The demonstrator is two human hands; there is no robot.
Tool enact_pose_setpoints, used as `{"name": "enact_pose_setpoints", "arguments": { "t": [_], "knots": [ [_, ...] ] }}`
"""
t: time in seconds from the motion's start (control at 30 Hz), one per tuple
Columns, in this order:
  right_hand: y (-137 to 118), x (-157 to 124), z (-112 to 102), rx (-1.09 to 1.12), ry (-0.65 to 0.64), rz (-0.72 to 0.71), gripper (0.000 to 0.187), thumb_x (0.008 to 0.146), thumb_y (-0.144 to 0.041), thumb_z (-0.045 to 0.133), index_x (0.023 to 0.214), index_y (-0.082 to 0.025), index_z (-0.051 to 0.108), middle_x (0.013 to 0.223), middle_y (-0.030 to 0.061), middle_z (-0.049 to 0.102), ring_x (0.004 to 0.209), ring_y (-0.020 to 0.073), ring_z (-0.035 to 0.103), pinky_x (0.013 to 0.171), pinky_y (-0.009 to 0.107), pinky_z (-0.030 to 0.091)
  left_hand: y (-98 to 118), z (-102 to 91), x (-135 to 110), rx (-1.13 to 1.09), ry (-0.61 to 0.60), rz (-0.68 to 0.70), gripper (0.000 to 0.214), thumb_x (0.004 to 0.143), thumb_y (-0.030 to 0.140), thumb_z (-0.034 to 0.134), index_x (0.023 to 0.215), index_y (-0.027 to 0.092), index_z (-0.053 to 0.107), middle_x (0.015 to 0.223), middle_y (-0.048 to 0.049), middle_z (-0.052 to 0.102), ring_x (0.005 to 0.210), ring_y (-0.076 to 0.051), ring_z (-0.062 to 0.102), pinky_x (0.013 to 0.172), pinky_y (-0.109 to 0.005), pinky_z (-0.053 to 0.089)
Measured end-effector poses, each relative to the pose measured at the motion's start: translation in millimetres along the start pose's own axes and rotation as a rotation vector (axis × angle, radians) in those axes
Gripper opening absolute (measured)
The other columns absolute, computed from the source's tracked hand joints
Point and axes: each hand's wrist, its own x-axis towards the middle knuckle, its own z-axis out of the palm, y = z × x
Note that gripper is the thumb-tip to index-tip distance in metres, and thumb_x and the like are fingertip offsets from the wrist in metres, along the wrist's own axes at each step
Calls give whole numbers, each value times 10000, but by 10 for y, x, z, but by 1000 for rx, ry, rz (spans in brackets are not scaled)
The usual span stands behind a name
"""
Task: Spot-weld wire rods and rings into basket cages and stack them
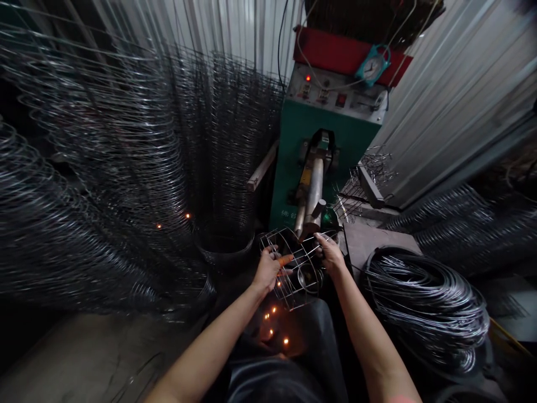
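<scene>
A wire frame (300, 285) of thin crossed rods is held between both hands, just under the electrode arms of a green spot welder (312, 196). My left hand (267, 270) is closed on its left side, with orange light on the fingers. At the upper right, my right hand (329, 253) grips the frame close to the welder's tip. Several glowing sparks (271, 331) show below the frame, over my dark apron (319, 330). Some of the frame's far edge is hidden behind the electrode arm and the hands.
Tall stacks of wire rings (155, 145) fill the left side. To the right lies a big coil of wire (428, 296), near a flat board (381, 238). A teal clock (372, 66) rests on the welder's red top. Bars (263, 167) jut out beside the welder.
</scene>
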Motion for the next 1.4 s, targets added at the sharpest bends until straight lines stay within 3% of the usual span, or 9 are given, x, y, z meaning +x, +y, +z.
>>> {"name": "enact_pose_setpoints", "arguments": {
  "t": [0.2,0.47,0.87,1.4],
  "knots": [
    [-38,-7,15,59,-18,47,378,500,-376,796,698,-165,553,484,-90,472,346,7,352,288,112,207,14,40,-22,-62,17,31,557,519,68,780,930,197,427,723,62,426,595,-70,511,463,-206,508],
    [0,86,-8,85,-122,12,394,520,-407,781,722,-157,552,490,-95,444,352,2,330,300,114,195,-113,43,24,-75,60,118,598,451,176,807,924,211,443,728,77,426,548,-45,475,416,-149,379],
    [-15,180,164,76,-128,-25,370,515,-372,768,640,-178,478,478,-92,449,349,8,328,303,119,204,-14,56,50,-113,91,149,579,446,201,789,908,210,440,698,80,406,539,-41,436,409,-149,311],
    [56,411,266,84,-93,-88,386,501,-338,763,554,-187,412,436,-92,390,340,10,303,291,123,207,74,66,172,-200,156,125,596,409,141,794,897,201,457,678,91,442,521,-39,457,434,-163,324]
  ]
}}
